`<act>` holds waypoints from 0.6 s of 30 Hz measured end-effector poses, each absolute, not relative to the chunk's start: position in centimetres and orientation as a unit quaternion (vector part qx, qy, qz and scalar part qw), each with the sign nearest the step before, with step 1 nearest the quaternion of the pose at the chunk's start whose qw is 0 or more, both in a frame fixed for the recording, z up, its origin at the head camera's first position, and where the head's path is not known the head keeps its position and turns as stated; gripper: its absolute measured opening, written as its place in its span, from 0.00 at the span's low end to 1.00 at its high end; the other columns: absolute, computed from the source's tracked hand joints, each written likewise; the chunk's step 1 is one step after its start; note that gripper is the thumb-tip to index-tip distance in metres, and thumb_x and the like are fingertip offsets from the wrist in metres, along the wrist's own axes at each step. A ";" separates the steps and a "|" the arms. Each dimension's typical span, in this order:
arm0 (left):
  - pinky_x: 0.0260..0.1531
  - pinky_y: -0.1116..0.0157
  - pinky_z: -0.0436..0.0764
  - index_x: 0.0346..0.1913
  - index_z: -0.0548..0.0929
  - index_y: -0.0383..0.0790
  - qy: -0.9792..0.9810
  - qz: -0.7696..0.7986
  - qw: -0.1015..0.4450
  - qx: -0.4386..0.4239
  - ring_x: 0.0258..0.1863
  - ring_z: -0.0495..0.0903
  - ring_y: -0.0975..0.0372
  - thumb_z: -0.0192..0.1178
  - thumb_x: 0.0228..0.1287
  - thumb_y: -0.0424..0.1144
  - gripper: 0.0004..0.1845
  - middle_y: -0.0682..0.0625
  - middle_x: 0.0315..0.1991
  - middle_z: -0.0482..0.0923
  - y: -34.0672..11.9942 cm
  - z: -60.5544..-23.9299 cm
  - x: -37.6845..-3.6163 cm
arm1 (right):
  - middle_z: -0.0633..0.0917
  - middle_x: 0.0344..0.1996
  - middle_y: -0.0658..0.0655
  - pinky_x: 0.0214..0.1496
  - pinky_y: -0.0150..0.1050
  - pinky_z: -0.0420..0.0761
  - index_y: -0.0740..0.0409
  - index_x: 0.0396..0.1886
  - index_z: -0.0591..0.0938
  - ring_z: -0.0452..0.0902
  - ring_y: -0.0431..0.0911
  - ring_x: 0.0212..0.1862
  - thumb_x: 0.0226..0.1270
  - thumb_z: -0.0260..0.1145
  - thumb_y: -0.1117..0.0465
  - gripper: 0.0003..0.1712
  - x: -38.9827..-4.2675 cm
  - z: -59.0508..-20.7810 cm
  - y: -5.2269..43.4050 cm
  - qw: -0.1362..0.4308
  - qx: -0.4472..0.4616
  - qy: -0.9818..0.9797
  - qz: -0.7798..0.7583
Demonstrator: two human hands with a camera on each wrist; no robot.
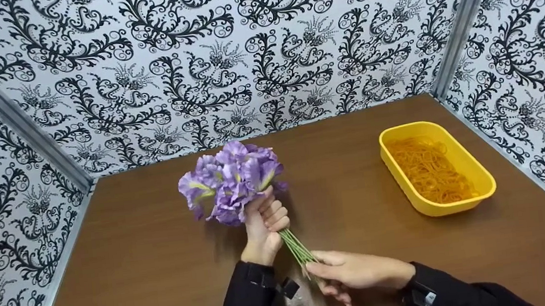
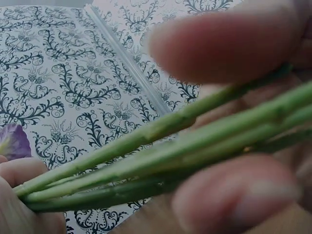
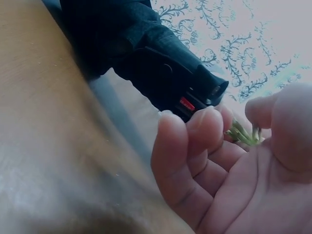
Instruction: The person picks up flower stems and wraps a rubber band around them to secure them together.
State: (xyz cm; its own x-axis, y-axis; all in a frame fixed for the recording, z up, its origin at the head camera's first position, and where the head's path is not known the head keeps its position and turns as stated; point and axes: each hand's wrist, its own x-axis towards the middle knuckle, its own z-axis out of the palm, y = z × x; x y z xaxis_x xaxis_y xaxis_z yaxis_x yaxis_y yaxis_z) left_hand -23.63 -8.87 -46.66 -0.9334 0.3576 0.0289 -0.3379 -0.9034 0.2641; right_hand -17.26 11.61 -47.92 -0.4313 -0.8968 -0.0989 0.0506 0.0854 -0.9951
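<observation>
Brown wooden counter (image 1: 163, 266), smooth, matte. Yellow plastic tub (image 1: 477, 172), oblong with rounded corners, on counter at right, well apart from counter's middle, near right wall. Tub holds heap of orange rubber bands (image 1: 428, 169). 3 walls with black-on-white floral scroll wallpaper (image 1: 241, 50) enclose counter; grey metal corner strips (image 1: 459, 22) at both back corners.

Left hand (image 1: 264, 219) fisted upright in a closed grip; right hand (image 1: 351, 271) low, fingertips pinched.

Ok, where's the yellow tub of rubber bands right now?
In the head view the yellow tub sits on the brown table at the right, near the right wall, apart from both hands and the flowers.
</observation>
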 end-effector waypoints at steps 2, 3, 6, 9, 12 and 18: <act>0.12 0.78 0.44 0.17 0.53 0.50 0.120 0.976 0.177 0.036 0.13 0.42 0.72 0.56 0.67 0.35 0.25 0.62 0.14 0.45 -9.1 -46.6 -23.6 | 0.73 0.23 0.49 0.18 0.37 0.80 0.74 0.54 0.65 0.70 0.40 0.18 0.86 0.43 0.50 0.26 -17.5 -47.8 11.8 0.401 -0.350 0.624 -0.572; 0.12 0.78 0.44 0.17 0.54 0.50 0.116 0.977 0.176 0.032 0.13 0.42 0.72 0.57 0.66 0.35 0.25 0.62 0.14 0.45 -9.2 -46.5 -23.6 | 0.73 0.24 0.49 0.18 0.39 0.81 0.73 0.54 0.66 0.71 0.40 0.18 0.86 0.43 0.50 0.25 -17.6 -47.7 11.9 0.397 -0.352 0.632 -0.565; 0.12 0.78 0.44 0.17 0.55 0.49 0.106 0.979 0.172 0.021 0.13 0.42 0.72 0.59 0.65 0.35 0.25 0.62 0.14 0.45 -9.5 -46.3 -23.7 | 0.74 0.24 0.48 0.19 0.45 0.83 0.69 0.51 0.70 0.73 0.40 0.19 0.86 0.42 0.49 0.24 -18.1 -47.3 12.4 0.377 -0.360 0.662 -0.538; 0.12 0.78 0.44 0.17 0.55 0.49 0.099 0.981 0.168 0.012 0.13 0.42 0.72 0.57 0.66 0.35 0.25 0.62 0.14 0.45 -9.7 -46.1 -23.7 | 0.76 0.24 0.48 0.22 0.50 0.84 0.60 0.52 0.74 0.74 0.40 0.19 0.86 0.42 0.49 0.21 -18.9 -46.5 13.3 0.331 -0.374 0.709 -0.497; 0.12 0.78 0.44 0.16 0.56 0.48 0.093 0.982 0.164 0.005 0.14 0.42 0.72 0.56 0.67 0.35 0.24 0.61 0.14 0.47 -9.9 -45.8 -23.8 | 0.78 0.23 0.52 0.23 0.49 0.85 0.50 0.55 0.76 0.76 0.40 0.20 0.85 0.46 0.50 0.16 -20.0 -45.2 15.0 0.266 -0.378 0.758 -0.460; 0.12 0.78 0.44 0.16 0.57 0.47 0.094 0.982 0.161 0.000 0.14 0.42 0.72 0.51 0.72 0.35 0.24 0.61 0.14 0.47 -9.9 -45.6 -23.8 | 0.80 0.22 0.57 0.24 0.46 0.84 0.47 0.55 0.78 0.78 0.44 0.21 0.83 0.52 0.52 0.12 -21.9 -42.1 19.0 0.141 -0.346 0.819 -0.436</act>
State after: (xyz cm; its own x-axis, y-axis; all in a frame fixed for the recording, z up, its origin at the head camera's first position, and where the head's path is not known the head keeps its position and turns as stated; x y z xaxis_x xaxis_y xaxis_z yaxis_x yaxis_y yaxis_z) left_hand -23.81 -9.92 -45.65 -0.9479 0.3171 -0.0306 -0.3171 -0.9302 0.1846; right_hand -21.86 19.05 -42.06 -0.7204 -0.6900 0.0706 -0.4441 0.3806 -0.8111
